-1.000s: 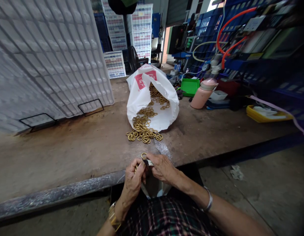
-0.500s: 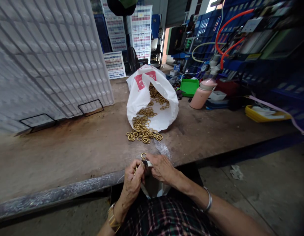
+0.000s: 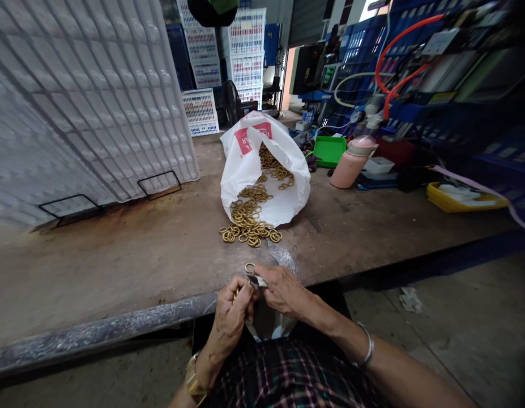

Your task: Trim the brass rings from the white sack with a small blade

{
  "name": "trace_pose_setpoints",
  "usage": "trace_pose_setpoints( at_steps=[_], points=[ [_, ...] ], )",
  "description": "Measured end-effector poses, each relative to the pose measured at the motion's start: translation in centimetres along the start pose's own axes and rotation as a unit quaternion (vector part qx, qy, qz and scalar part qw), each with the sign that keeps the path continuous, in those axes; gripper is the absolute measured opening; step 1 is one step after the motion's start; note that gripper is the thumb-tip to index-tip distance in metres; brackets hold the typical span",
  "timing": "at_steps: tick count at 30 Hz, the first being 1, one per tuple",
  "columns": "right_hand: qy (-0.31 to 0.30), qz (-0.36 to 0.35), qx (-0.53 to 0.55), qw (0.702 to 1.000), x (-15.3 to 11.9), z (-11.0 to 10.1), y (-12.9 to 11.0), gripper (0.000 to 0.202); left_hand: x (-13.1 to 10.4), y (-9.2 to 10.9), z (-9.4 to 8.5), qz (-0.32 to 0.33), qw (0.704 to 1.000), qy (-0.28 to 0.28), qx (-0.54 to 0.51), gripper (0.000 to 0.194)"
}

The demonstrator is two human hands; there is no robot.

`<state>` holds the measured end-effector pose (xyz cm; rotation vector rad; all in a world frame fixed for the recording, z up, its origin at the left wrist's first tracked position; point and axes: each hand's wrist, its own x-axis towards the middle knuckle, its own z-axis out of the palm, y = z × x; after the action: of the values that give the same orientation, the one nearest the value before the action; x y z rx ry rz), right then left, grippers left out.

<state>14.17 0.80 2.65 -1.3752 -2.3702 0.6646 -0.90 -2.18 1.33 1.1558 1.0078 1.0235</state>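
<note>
Both my hands meet at the near edge of the workbench (image 3: 118, 255). My left hand (image 3: 231, 311) is curled shut around a few brass rings, and my right hand (image 3: 282, 289) pinches a small dark piece against them, with one brass ring (image 3: 249, 267) just beyond my fingertips. Farther off, a loose pile of rings (image 3: 249, 229) spills from the white plastic bag (image 3: 245, 164); a pink bottle (image 3: 351, 161) stands far right.
</note>
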Motion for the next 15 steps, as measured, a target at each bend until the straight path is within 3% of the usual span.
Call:
trace_pose_setpoints(
  at_steps=[15],
  points=[
    [-0.09,-0.038,-0.038,0.994,0.17,-0.61,0.02,0.022,-0.23,-0.24,-0.36,0.046,0.994,0.005,0.097,0.035]
  ],
)
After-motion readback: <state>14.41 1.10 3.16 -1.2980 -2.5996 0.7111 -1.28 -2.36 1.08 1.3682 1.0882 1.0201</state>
